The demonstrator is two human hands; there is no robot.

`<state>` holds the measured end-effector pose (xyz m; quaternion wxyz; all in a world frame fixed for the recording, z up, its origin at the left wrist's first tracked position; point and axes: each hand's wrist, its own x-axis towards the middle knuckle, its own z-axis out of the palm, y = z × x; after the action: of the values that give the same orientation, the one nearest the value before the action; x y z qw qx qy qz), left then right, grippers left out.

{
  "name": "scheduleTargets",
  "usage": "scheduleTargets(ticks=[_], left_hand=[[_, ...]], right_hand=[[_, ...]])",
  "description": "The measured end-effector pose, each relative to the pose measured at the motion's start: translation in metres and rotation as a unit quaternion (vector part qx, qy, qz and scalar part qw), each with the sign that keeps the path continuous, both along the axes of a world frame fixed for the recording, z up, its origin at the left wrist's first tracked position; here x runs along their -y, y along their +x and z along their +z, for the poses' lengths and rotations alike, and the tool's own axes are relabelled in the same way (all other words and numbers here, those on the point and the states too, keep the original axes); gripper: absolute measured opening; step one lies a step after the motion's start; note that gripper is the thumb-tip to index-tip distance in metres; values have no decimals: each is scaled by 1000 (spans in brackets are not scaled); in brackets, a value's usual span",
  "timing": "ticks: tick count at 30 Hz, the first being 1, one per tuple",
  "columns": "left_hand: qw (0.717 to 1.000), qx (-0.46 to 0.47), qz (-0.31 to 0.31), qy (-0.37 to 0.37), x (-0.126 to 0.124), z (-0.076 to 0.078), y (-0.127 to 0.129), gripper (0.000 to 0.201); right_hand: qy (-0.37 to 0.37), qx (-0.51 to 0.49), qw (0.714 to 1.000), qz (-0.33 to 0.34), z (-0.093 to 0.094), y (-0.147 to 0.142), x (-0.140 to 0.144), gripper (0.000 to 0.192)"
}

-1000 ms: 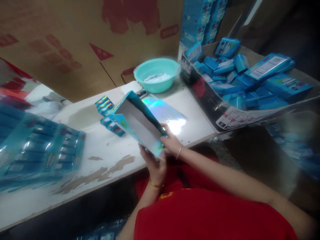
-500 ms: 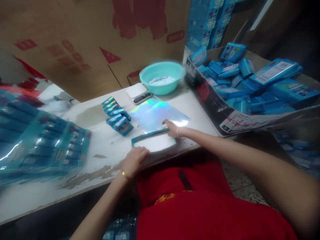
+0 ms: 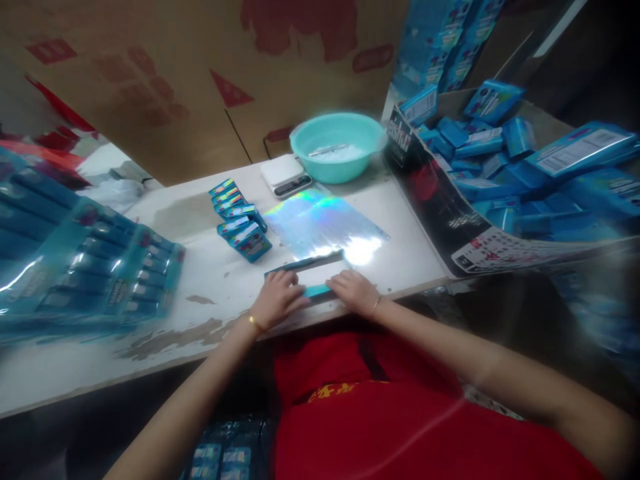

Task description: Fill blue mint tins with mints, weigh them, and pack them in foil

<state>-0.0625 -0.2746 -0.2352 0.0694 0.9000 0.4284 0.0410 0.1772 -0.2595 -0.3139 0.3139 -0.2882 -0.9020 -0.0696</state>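
Far left on the worn white worktop: a stack of clear-fronted blue blister packs, blurred, well apart from my hands. Further in, a small heap of little blue printed cartons, beside a shiny holographic sheet that glares under the light.

My left hand lies palm down on the near left end of the flat blue-edged card box blank, which sits at the worktop's near edge, just in front of the holographic sheet. Fingers curled loosely over its edge; the grip is a press, not a pinch, nothing enclosed.

My right hand lies palm down on the blank's right end, fingers spread forward, grip open and flat, also pressing rather than holding.

Judgement: the step looks like flattening or creasing the blank. To do it well, keep both palms level so the card does not skew, run pressure along the fold rather than at one spot, and keep it off the glossy sheet so it cannot slide.

Behind: white digital scale, teal plastic basin. Far right: large open cardboard bin heaped with blue boxes.
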Motion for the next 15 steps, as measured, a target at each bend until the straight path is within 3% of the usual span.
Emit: scheduleTargets(ticks=[3,7,9,11,12,13,15], left_hand=[[993,-103,-21,51,15,-1,0,30],[992,-125,17,15,18,-1,6,14],[994,-105,23,19,18,1,10,8],[993,-87,31,67,22,5,13,8],[991,-80,37,102,25,6,16,10],[987,-73,41,137,29,7,18,12],[981,-60,36,183,38,5,25,17]], right_hand=[[-14,7,1000,-15,-4,-2,-5,23],[-50,17,999,-4,2,-1,-7,21],[-88,-35,995,-10,10,0,-1,10],[-165,-174,968,-70,22,0,10,32],[-226,-269,930,-111,29,-2,16,47],[-299,-367,869,-144,36,-4,21,58],[-445,-536,699,-161,48,-10,29,67]])
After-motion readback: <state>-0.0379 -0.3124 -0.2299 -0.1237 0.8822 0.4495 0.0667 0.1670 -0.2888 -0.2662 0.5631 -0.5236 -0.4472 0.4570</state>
